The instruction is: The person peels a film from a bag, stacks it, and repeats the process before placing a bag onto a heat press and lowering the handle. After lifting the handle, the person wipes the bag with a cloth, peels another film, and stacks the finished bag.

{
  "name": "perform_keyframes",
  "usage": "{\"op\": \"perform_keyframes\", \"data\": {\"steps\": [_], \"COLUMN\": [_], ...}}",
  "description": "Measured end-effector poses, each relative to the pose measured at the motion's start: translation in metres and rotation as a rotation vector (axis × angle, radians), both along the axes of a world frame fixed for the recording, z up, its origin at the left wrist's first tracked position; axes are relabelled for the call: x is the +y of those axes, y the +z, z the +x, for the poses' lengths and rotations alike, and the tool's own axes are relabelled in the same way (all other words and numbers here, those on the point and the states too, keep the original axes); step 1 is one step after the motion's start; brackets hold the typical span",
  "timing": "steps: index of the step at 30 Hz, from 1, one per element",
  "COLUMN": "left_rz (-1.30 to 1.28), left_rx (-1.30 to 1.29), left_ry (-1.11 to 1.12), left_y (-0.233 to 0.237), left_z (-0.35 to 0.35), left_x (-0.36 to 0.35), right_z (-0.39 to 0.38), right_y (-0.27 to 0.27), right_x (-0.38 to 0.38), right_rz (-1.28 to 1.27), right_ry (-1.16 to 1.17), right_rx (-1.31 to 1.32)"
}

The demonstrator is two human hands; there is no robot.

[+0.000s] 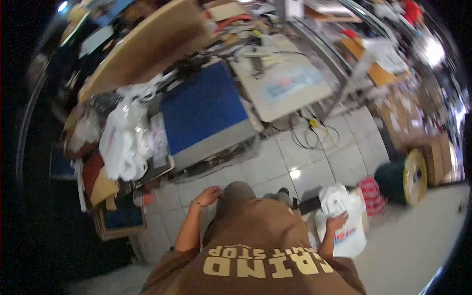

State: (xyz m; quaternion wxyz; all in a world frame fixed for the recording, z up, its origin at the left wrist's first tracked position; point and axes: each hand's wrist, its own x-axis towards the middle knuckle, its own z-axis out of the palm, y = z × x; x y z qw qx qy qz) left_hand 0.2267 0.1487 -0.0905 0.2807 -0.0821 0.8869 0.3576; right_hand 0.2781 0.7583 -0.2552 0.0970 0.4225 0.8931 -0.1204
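Note:
My right hand [336, 223] rests against a white plastic bag [351, 236] with red and blue print, low at the right; its fingers are on or near a white square item [336, 207] at the top of the bag. My left hand [209, 195], with a bracelet at the wrist, hangs beside my knee over the tiled floor, its fingers blurred. Ahead of me lies a large blue board [204, 108]. Right of it is a pale board [290, 81] with faint blue and red lettering.
White plastic bags [128, 132] are heaped at the left, under a curved wooden panel [147, 46]. Cables [314, 130] lie on the tiled floor [265, 160]. At the right are a green spool [403, 178], a red striped bag [372, 195] and cardboard boxes [437, 160].

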Motion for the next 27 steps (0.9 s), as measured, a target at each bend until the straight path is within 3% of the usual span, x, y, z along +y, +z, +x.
{"op": "perform_keyframes", "data": {"steps": [2,3,4,5,8,10,12,15,16,19,21,22,23,25,27], "left_rz": [0.249,0.234,0.121,0.008,-0.055,-0.033,0.110,-0.401,-0.581,-1.002,-0.966,-0.939,-0.978,-0.948,-0.918], "left_rx": [0.096,0.126,0.116,0.096,0.202,0.470,0.544,1.049,1.082,1.133,0.811,0.672,0.578,0.777,0.888], "left_ry": [0.049,0.112,0.004,-0.109,-0.030,0.084,0.479,0.680,0.791,0.769,0.766,0.713,0.650,0.760,0.772], "left_y": [0.007,0.013,0.022,0.032,0.060,0.092,0.127,0.144,0.149,0.110,0.098,0.092,0.106,0.113,0.110], "left_z": [-0.006,-0.012,-0.019,-0.025,-0.037,-0.041,-0.049,-0.068,-0.072,-0.085,-0.086,-0.084,-0.081,-0.075,-0.065], "left_x": [-0.002,-0.003,-0.009,-0.020,-0.069,-0.117,-0.174,-0.287,-0.312,-0.397,-0.411,-0.420,-0.411,-0.400,-0.407], "right_z": [-0.030,-0.043,-0.063,-0.078,-0.132,-0.184,-0.227,-0.272,-0.278,-0.279,-0.287,-0.289,-0.289,-0.288,-0.285], "right_y": [0.027,0.010,0.031,0.035,0.025,0.040,0.078,0.158,0.192,0.247,0.249,0.251,0.251,0.244,0.232], "right_x": [-0.006,0.004,-0.005,-0.015,-0.035,-0.077,-0.141,-0.262,-0.303,-0.401,-0.443,-0.458,-0.471,-0.491,-0.502], "right_rz": [0.139,0.198,0.172,0.155,0.195,0.068,-0.162,-0.251,-0.276,-0.466,-0.424,-0.534,-0.533,-0.490,-0.584], "right_ry": [0.000,-0.010,0.000,0.025,0.479,0.596,0.773,1.016,1.114,1.263,1.399,1.411,1.415,1.509,1.440], "right_rx": [-0.094,-0.003,0.011,0.219,0.500,0.627,0.825,0.984,1.000,1.012,0.962,0.856,0.855,0.821,0.779]}}
